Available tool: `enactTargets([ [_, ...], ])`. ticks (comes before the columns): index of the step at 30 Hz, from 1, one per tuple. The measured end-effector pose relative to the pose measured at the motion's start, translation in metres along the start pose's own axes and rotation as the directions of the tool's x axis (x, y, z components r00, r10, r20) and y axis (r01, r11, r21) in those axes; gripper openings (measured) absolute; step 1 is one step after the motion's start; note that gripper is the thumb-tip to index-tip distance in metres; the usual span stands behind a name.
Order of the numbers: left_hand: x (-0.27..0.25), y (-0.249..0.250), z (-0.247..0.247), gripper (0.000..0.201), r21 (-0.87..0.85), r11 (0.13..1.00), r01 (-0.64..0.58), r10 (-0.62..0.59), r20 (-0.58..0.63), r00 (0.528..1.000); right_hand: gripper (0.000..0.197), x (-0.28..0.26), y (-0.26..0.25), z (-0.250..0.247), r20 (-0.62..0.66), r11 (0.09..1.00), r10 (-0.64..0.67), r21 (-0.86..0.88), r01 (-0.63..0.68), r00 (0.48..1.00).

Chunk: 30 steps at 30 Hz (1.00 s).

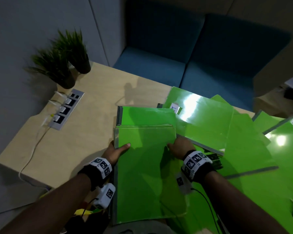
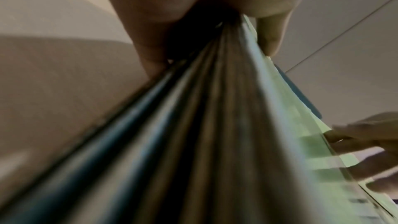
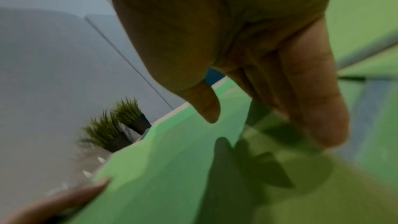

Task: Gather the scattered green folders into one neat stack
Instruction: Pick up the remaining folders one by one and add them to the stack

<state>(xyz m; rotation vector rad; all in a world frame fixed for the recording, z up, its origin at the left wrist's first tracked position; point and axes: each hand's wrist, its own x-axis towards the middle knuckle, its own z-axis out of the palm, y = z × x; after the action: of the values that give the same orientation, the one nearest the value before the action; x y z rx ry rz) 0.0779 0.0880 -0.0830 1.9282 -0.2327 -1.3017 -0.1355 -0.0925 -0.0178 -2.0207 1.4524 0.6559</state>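
The left hand [image 1: 116, 150] grips the stack [image 1: 142, 166] at its left edge, thumb on top, while the right hand [image 1: 180, 147] pinches its right edge.

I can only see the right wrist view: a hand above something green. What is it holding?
Observer: The right hand holds the right edge of a bundle of green folders.
Operator: Is the other hand helping?
Observer: Yes, the left hand grips the bundle's left edge, thumb on top.
Operator: Is it one folder or many?
Observer: Many; the left wrist view shows several layered edges.
Operator: Any left over?
Observer: Yes, loose folders lie scattered to the right on the table.
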Motion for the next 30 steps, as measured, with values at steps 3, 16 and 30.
enactTargets([
  [3, 0.007, -0.005, -0.002, 0.111, 0.049, 0.999, 0.012, -0.012, 0.008, 1.000, 0.052, 0.010, -0.005, -0.019, -0.150, 0.997, -0.075, -0.008, 0.075, 0.986],
  [16, -0.010, 0.007, 0.002, 0.108, 0.123, 0.990, -0.072, 0.073, -0.001, 0.997, 0.044, 0.029, 0.016, -0.041, -0.279, 0.961, -0.275, -0.089, 0.260, 0.920],
  [30, -0.009, 0.010, 0.006, 0.089, 0.048, 0.997, -0.057, 0.059, -0.035, 0.998, 0.055, -0.018, 0.227, 0.003, -0.216, 0.990, -0.029, -0.142, -0.002, 0.976],
])
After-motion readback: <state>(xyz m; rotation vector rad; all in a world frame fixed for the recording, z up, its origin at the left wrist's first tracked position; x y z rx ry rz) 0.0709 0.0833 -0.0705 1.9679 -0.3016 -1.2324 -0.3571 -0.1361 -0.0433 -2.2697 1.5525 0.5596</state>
